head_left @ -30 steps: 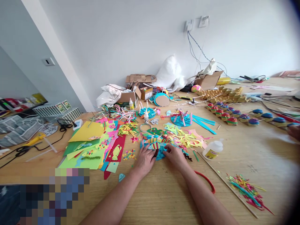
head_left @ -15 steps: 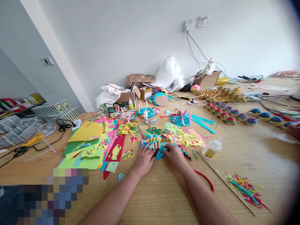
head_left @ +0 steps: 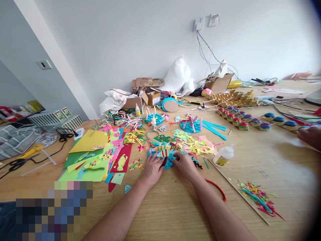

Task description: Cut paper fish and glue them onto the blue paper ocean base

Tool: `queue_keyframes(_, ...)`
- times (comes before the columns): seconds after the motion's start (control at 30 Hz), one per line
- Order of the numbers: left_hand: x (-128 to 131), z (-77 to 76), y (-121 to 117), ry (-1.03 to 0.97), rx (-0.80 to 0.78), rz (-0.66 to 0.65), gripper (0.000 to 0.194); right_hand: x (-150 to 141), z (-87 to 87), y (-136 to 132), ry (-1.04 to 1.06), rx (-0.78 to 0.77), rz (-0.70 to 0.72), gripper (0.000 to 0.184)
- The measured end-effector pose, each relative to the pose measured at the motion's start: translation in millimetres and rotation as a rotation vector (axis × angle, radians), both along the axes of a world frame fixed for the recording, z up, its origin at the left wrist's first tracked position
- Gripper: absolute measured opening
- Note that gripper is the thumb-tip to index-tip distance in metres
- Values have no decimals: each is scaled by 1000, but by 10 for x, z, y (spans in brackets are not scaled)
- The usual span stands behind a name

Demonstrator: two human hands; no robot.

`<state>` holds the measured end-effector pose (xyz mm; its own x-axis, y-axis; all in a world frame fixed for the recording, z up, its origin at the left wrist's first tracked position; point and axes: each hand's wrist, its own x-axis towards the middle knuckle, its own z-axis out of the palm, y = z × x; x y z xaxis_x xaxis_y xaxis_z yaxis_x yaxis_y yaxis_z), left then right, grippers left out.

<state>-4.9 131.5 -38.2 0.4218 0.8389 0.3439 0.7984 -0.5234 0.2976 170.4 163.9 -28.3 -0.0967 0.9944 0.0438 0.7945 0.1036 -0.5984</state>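
In front of me lies a blue craft base (head_left: 170,164) with striped paper fish standing on it. A fish with red and yellow stripes (head_left: 164,153) is nearest, beside a dark brown pipe cleaner (head_left: 165,161). My left hand (head_left: 151,170) rests along the base's left edge, fingers extended and touching it near the fish. My right hand (head_left: 185,164) is closed in a pinch at the base's right side; what its fingertips hold is hidden. Another dark pipe cleaner (head_left: 198,165) sticks out past my right hand.
Coloured paper sheets (head_left: 87,144) lie left; paper strips (head_left: 198,144) lie behind my right hand. A glue bottle (head_left: 224,156), wooden stick (head_left: 240,192) and red pipe cleaner (head_left: 217,188) are right. Two blue bases (head_left: 191,125) stand behind. Another person's hand (head_left: 309,136) is at far right.
The view has shifted slightly, so most things sit a little further left. Both my hands keep nearly the same place on the blue base. The other person's hand appears further into view.
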Motion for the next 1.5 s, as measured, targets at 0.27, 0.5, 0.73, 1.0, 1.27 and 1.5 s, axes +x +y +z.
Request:
queue_keyframes(0.27,-11,-3,8,-13,-3,-20,30,-6,13,-9,3,-15,-6,15)
queue_keyframes(0.5,-2,11,-2,-8,-1,-8,30,2,-7,-7,4,-25,-5,16)
queue_keyframes(0.73,-6,11,4,-7,-8,-12,30,-7,1,-7,0,-24,2,15)
queue_keyframes(1.0,-9,1,4,-2,-4,-9,29,9,18,-1,7,8,0,18)
queue_keyframes(1.27,-4,-12,12,-8,-3,-3,27,6,44,-21,9,-21,6,17)
queue_keyframes(1.5,-4,-30,10,8,8,4,26,21,11,-33,3,-28,9,19)
